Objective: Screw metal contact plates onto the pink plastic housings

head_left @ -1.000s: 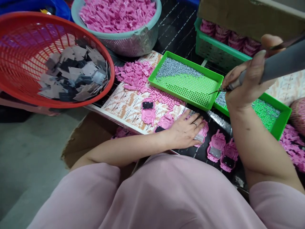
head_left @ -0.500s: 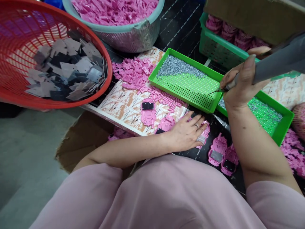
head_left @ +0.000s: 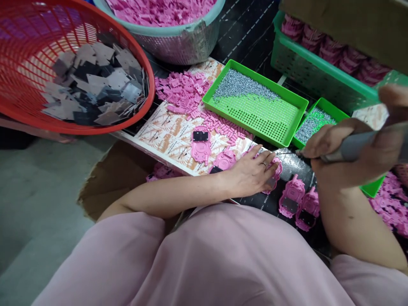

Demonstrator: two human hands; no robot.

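Note:
My left hand lies flat with its fingers spread over a pink plastic toy housing, which it partly hides. In my right hand is a grey electric screwdriver, held nearly level and pointing left. The thin bit ends close to my left fingertips, near the top of the covered housing; whether it touches, I cannot tell. To the right lie two more pink housings, one with a grey plate and one with a black plate. Left of my hand are another housing and a partly hidden one.
Screws fill part of a green tray; a second green tray sits beside it. Loose pink parts are heaped nearby. A red basket holds metal plates. Behind stand a tub of pink pieces and a green crate.
My right hand has brought the screwdriver down from over the screw trays toward my left hand. The left hand stays on the housing. The view has shifted slightly.

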